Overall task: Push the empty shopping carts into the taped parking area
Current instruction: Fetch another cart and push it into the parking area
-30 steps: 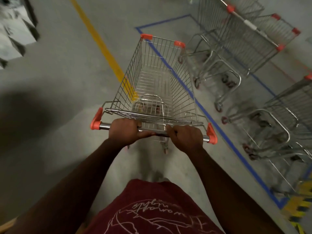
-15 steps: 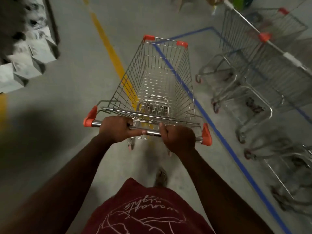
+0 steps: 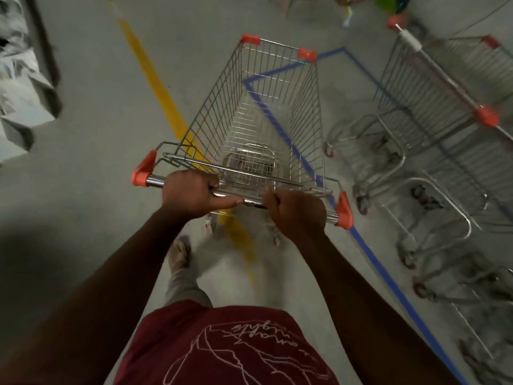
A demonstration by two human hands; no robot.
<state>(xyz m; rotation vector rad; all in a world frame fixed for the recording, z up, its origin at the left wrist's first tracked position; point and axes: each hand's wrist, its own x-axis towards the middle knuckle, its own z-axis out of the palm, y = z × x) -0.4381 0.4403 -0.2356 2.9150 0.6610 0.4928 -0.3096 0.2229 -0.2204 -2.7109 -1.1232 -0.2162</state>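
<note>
An empty wire shopping cart (image 3: 261,129) with orange corner caps stands in front of me on the grey floor. My left hand (image 3: 191,194) grips its chrome handle bar near the left end, thumb lying along the bar. My right hand (image 3: 297,212) grips the same bar toward the right end. Blue tape (image 3: 369,251) outlines the parking area; its near left corner shows through the cart's basket and its long edge runs down to the right. The cart's front lies over that corner, and its rear wheels stand left of the tape.
Several empty carts (image 3: 433,151) are parked inside the blue outline on the right, close to my cart's right side. A yellow floor line (image 3: 155,87) runs under the cart from the upper left. Stacked pale goods (image 3: 19,87) stand at the left edge. My foot (image 3: 179,254) is behind the cart.
The cart and I have rolled forward along the blue tape, with the cart's front swinging right over the tape corner. The parked carts slid down the right side. Both hands kept their grip.
</note>
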